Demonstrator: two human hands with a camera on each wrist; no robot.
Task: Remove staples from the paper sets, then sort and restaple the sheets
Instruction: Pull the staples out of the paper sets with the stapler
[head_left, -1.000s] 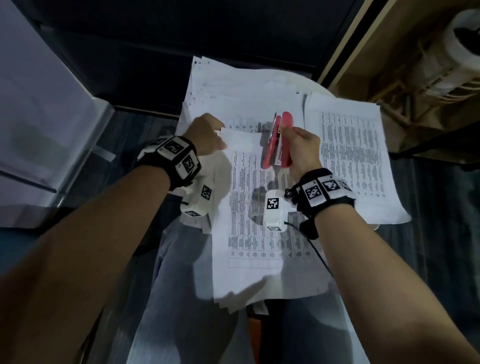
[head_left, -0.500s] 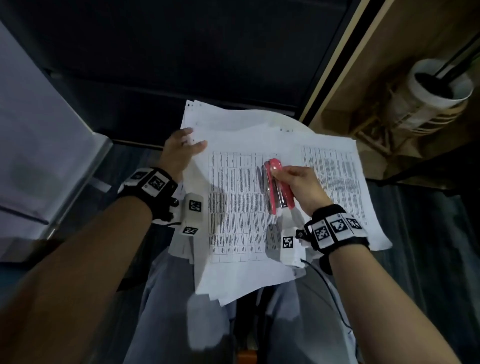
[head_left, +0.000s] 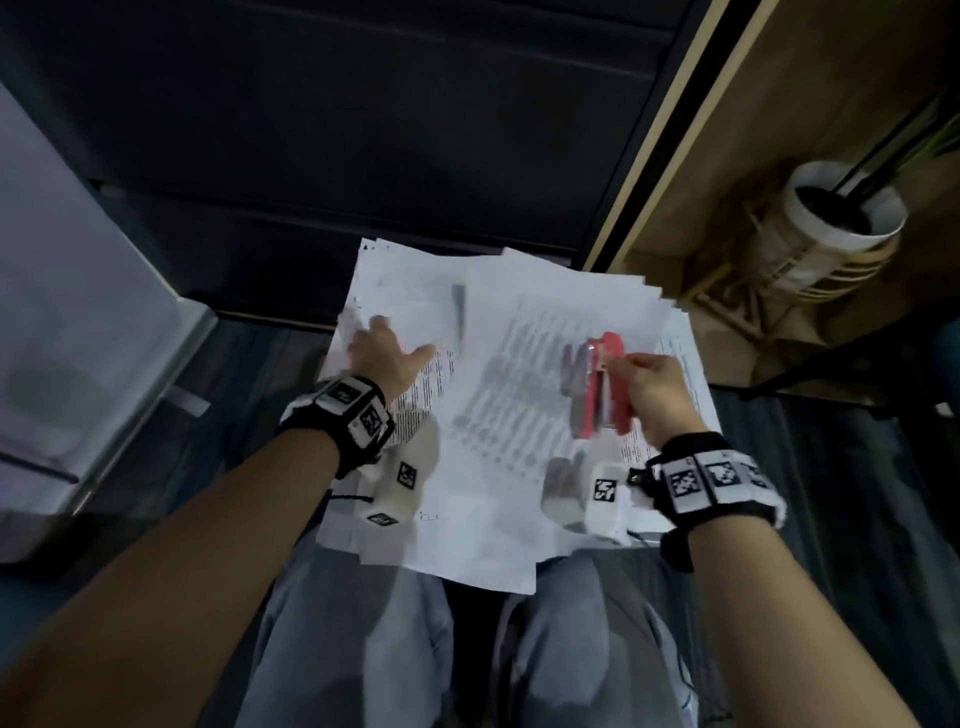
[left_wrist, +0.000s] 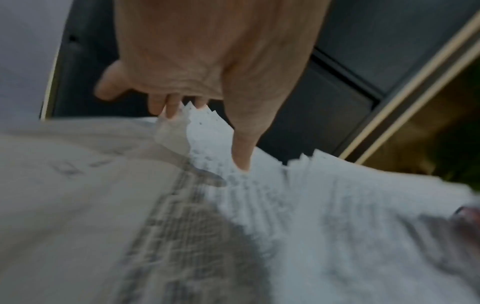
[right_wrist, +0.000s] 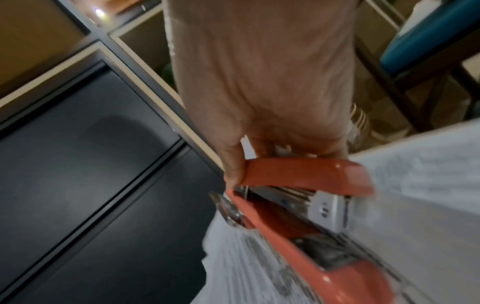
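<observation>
Papers (head_left: 498, 509) under spread left hand (head_left: 382, 353); red stapler (head_left: 605, 384) gripped in right hand (head_left: 657, 395).

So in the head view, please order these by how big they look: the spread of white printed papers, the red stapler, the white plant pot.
1. Spread of white printed papers, clearly largest.
2. White plant pot.
3. Red stapler.
The pot stands farther from the camera, so its true size against the stapler is unsure.

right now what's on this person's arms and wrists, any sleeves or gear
No sleeves: both forearms are bare. Each wrist has a black band carrying white square tiles printed with black-and-white coded markers. A small white box with the same markers hangs under the left wrist, and another white box under the right wrist, with a thin black cable trailing from it. No gloves or rings visible.
</observation>
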